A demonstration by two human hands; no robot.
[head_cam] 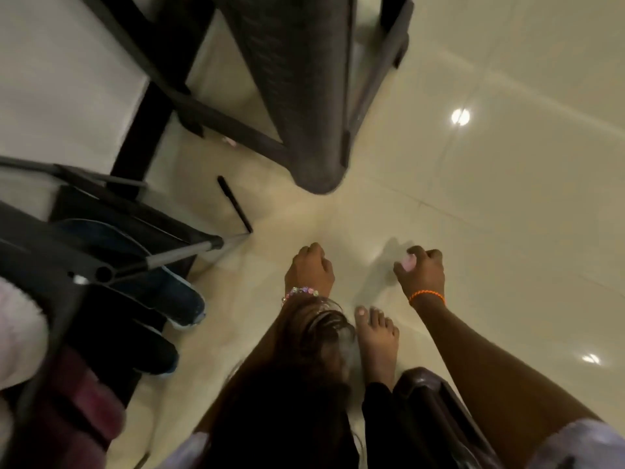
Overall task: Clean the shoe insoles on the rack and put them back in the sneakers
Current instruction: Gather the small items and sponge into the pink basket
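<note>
The view is blurred and looks straight down. A metal shoe rack [189,253] stands at the left, and a dark insole with a pale outline [101,238] lies on one of its shelves. Under it the toes of two dark blue sneakers [184,301] [159,355] stick out over the floor. My left hand [309,269], with a bead bracelet at the wrist, is curled into a fist above the floor to the right of the rack. My right hand [421,270], with an orange wrist band, hangs beside it with its fingers curled and nothing seen in them.
A black plastic chair [304,96] fills the top middle. A thin black stick [235,204] lies on the glossy cream tiles by the rack's corner. My bare foot [375,336] rests below the hands. A dark brown seat edge [436,401] is at the bottom, with pink and maroon cloth [20,333] at the far left.
</note>
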